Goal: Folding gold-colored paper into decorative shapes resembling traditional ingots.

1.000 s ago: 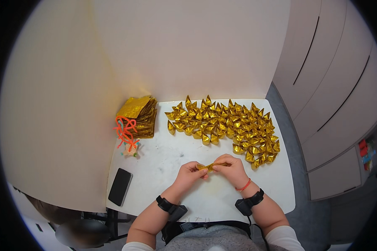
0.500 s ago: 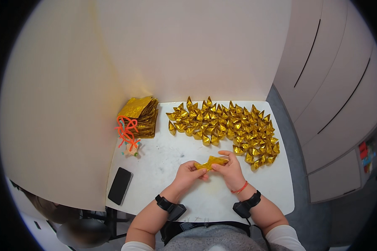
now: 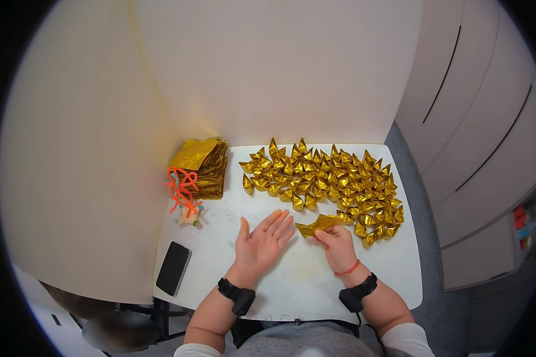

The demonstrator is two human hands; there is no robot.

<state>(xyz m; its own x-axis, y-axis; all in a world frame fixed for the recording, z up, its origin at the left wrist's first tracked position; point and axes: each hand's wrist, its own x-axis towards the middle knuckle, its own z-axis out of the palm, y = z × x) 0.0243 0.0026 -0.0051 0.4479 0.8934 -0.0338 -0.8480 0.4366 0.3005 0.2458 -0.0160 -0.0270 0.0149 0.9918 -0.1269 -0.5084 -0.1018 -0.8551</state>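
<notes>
A partly folded piece of gold foil paper [image 3: 318, 225] is pinched between the thumb and fingers of my right hand [image 3: 338, 245], raised over the front middle of the white table. To its left, my left hand [image 3: 262, 243] is open with the palm up and the fingers spread, holding nothing. Just beyond my right hand, many folded gold paper ingots [image 3: 321, 178] stand close together, covering the far middle and right of the tabletop. At the far left lies a thick stack of gold foil sheets [image 3: 196, 154].
Orange-red cord [image 3: 183, 184] lies against the stack, with a small pale trinket [image 3: 189, 215] below it. A black phone [image 3: 174, 268] rests near the left edge of the white table [image 3: 220, 229]. Walls rise behind and left; pale cabinets [image 3: 476, 119] stand at right; a stool [image 3: 120, 331] is lower left.
My left hand has let go of the gold foil paper and turned palm up with its fingers spread. My right hand has moved slightly right, keeping the paper.
</notes>
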